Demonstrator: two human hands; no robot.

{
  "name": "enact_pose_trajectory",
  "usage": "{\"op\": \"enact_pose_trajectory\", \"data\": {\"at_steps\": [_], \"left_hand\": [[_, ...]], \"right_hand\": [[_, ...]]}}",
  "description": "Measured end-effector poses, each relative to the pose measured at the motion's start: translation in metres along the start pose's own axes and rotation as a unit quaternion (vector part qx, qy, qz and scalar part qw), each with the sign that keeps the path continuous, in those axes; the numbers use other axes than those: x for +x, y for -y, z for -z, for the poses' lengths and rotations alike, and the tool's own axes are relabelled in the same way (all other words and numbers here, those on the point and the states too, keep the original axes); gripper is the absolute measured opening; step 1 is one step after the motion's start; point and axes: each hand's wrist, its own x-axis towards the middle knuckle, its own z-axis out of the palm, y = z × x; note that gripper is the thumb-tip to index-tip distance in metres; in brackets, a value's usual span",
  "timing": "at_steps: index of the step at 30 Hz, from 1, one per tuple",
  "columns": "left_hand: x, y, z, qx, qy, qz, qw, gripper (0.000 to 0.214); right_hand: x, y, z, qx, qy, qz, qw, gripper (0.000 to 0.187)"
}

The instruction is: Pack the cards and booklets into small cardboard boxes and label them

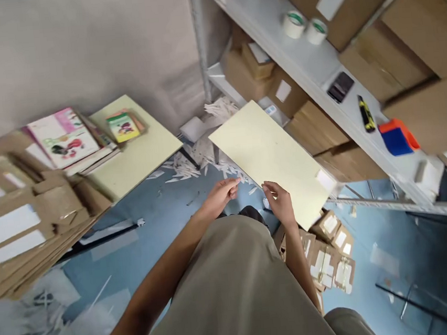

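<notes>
In the middle of the head view my left hand (221, 196) is held in front of my body, its thumb and index finger pinched together. Something small and pale may be at its fingertips, too small to name. My right hand (279, 201) is over the near edge of a pale yellow tabletop (273, 152), fingers bent in and closed toward the thumb. Whatever it may hold is hidden. A gap separates the two hands, with blue floor and white paper scraps showing beyond.
Left, another table (136, 165) bears books (64, 138), a small yellow-green booklet (123, 125) and flattened cardboard (18, 219). On the right shelf (274, 41) are tape rolls (294, 25), a phone (340, 87) and a yellow-black cutter (366, 114). Small cartons (330, 257) lie below; paper scraps (187, 163) litter the floor.
</notes>
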Motion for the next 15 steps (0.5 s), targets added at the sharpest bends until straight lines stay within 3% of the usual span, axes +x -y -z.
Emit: {"op": "enact_pose_trajectory", "data": {"at_steps": [4,8,15], "left_hand": [[-0.017,-0.03,0.055,-0.091,-0.091,-0.04,0.991,0.067],[-0.033,-0.048,0.101,-0.182,-0.192,-0.049,0.963,0.063],[-0.046,-0.093,0.152,-0.313,-0.338,-0.08,0.884,0.058]], "right_hand": [[0.047,0.044,-0.052,-0.021,0.088,0.048,0.995,0.043],[0.093,0.077,-0.099,-0.028,0.17,0.082,0.982,0.042],[0.169,0.118,-0.187,-0.045,0.287,0.114,0.95,0.044]]}}
